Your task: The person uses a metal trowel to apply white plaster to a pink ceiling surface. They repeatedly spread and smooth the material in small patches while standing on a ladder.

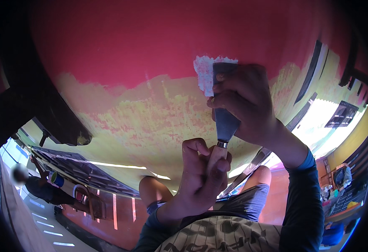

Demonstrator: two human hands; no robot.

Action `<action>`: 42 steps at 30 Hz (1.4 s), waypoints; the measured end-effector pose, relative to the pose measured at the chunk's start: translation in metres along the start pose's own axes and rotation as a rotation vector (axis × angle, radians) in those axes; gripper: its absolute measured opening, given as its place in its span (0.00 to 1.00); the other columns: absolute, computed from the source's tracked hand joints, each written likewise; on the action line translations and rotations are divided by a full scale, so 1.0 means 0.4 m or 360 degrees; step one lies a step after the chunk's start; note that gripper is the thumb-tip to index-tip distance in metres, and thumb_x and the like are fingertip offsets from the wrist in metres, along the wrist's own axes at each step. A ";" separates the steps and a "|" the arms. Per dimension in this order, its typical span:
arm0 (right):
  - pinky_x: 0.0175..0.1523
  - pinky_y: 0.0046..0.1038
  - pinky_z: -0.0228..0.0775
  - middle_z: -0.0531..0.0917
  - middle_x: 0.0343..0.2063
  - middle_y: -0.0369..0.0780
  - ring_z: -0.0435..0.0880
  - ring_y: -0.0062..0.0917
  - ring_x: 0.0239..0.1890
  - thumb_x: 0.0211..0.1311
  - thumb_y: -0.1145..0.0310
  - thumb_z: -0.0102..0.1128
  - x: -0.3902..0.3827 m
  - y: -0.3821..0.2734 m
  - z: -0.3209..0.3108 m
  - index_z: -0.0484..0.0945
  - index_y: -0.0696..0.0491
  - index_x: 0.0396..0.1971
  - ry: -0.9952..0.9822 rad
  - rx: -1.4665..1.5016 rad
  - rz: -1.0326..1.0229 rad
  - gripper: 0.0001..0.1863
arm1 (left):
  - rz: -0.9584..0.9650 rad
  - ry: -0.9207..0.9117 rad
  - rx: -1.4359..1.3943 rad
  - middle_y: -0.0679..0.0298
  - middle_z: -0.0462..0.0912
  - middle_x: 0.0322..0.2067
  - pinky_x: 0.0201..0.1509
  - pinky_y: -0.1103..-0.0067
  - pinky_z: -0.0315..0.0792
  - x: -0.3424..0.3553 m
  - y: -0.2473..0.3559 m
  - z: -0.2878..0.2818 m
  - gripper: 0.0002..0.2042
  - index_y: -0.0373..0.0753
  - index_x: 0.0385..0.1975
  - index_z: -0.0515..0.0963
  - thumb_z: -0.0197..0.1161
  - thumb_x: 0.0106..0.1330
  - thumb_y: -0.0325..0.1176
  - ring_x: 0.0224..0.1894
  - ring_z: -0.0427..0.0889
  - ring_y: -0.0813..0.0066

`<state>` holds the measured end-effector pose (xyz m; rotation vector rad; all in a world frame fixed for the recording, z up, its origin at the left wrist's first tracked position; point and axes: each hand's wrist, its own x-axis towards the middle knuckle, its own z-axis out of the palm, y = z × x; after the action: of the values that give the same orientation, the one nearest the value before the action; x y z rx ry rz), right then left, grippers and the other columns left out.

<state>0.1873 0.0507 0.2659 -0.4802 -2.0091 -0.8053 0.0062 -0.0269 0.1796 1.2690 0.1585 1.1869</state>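
Observation:
My left hand is closed around the light wooden handle of a putty knife, whose grey blade points up. Higher up, my right hand grips a dark flat blade with the fingers bent over it. Whether this is the top of the same putty knife or a separate blade is hidden behind the fingers. The blade's upper end lies over a patch of white paste on the wall. That wall is red above and patchy yellow below, with an uneven border.
A dark beam juts in at the left. At the far left a person carries a bucket beside a chair. Dark-framed openings and a cluttered table are at the right.

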 end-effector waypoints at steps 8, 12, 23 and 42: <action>0.52 0.39 0.65 0.83 0.34 0.34 0.83 0.33 0.45 0.35 0.67 0.77 0.011 -0.009 0.000 0.83 0.48 0.30 -0.0018 -0.0010 0.0024 0.16 | 0.0065 0.0112 -0.0004 0.57 0.72 0.36 0.19 0.86 0.56 0.007 -0.005 0.016 0.14 0.50 0.52 0.53 0.51 0.79 0.25 0.19 0.62 0.88; 0.53 0.40 0.65 0.83 0.34 0.34 0.83 0.33 0.45 0.35 0.67 0.77 0.011 -0.010 -0.003 0.83 0.48 0.29 -0.0051 -0.0052 0.0125 0.16 | 0.0025 0.0041 -0.0044 0.57 0.71 0.39 0.23 0.87 0.61 0.006 0.002 0.008 0.15 0.49 0.53 0.51 0.49 0.80 0.24 0.23 0.63 0.88; 0.53 0.41 0.64 0.83 0.34 0.34 0.83 0.32 0.45 0.34 0.67 0.77 0.016 -0.014 -0.004 0.83 0.47 0.30 -0.0043 -0.0043 0.0078 0.17 | -0.0029 -0.0005 -0.0112 0.56 0.70 0.40 0.24 0.87 0.61 0.006 0.006 0.005 0.16 0.49 0.54 0.50 0.48 0.80 0.23 0.24 0.64 0.88; 0.53 0.39 0.64 0.83 0.34 0.32 0.83 0.32 0.46 0.34 0.67 0.76 0.005 -0.007 0.008 0.83 0.46 0.29 0.0040 -0.0031 -0.0048 0.16 | -0.0029 0.0031 -0.0026 0.56 0.71 0.37 0.24 0.88 0.60 0.008 -0.006 -0.008 0.16 0.47 0.54 0.49 0.48 0.79 0.23 0.24 0.63 0.88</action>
<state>0.1827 0.0510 0.2654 -0.4498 -1.9911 -0.8460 0.0070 -0.0221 0.1780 1.2396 0.1742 1.1829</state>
